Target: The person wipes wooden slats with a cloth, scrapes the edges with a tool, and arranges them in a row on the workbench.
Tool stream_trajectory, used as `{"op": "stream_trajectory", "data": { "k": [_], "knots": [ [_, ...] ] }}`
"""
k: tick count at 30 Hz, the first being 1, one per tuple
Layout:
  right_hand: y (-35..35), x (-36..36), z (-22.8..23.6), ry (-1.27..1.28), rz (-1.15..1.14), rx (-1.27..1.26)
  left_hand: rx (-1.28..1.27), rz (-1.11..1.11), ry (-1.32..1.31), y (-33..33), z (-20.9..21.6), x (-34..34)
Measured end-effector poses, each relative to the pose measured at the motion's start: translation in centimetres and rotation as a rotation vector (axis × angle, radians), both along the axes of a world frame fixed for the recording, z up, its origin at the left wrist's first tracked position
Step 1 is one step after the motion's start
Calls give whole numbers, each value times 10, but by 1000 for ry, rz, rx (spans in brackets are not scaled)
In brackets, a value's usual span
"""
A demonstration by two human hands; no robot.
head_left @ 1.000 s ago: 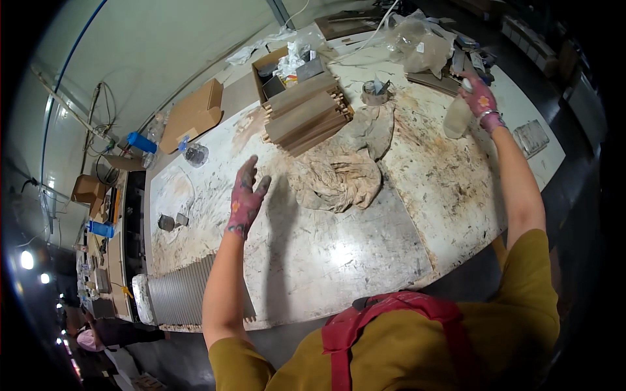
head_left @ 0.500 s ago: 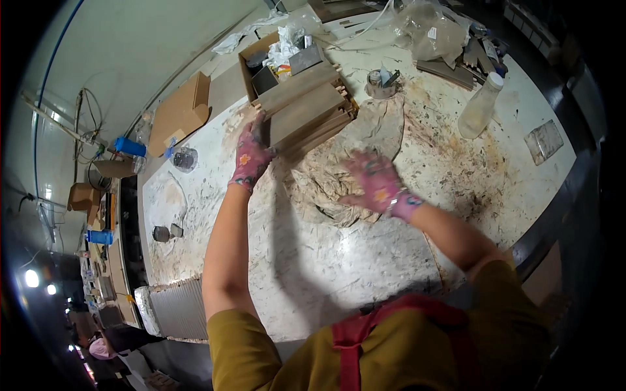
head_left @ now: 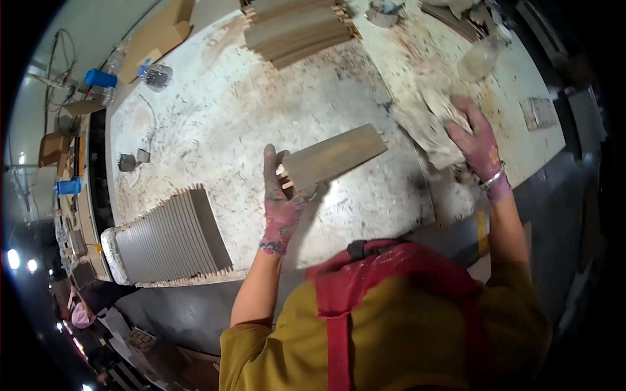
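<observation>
My left hand (head_left: 282, 207), in a pink patterned glove with dark-stained fingers, grips one end of a grey-brown wooden board (head_left: 336, 158). Small pale dowel pegs stick out of both its ends. The board is held at a slant over the middle of the worktable (head_left: 195, 124). On the right, my gloved right hand (head_left: 479, 140) is closed on a crumpled, stained cloth rag (head_left: 427, 127), part of which trails on the table. A silvery band circles the right wrist.
A stack of similar boards (head_left: 297, 32) lies at the far side. Many more stand on edge in a row (head_left: 173, 234) at the near left. A clear plastic bottle (head_left: 481, 60), a round tin (head_left: 383, 13) and a small flat block (head_left: 538, 114) sit right. Further left is a clear container (head_left: 156, 77).
My left hand has come back from the stack with a board in it. My right hand has moved right, gathering up the rag that lay spread. The view has shifted nearer the table's front.
</observation>
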State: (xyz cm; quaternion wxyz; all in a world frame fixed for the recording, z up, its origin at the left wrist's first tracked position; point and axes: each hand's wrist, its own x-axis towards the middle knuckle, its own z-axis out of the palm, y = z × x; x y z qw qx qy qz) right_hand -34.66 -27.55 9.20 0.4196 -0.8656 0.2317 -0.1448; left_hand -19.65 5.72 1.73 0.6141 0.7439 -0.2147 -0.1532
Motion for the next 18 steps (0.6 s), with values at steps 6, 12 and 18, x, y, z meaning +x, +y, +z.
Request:
{"op": "stream_trajectory", "data": {
  "k": [6, 12, 18],
  "knots": [
    [184, 52, -35, -104, 509, -673, 24, -140, 218, -3, -24, -24],
    [25, -40, -112, 693, 46, -662, -14, -163, 106, 32, 12, -18],
    [165, 36, -51, -155, 282, -606, -96, -258, 146, 50, -19, -4]
  ]
}}
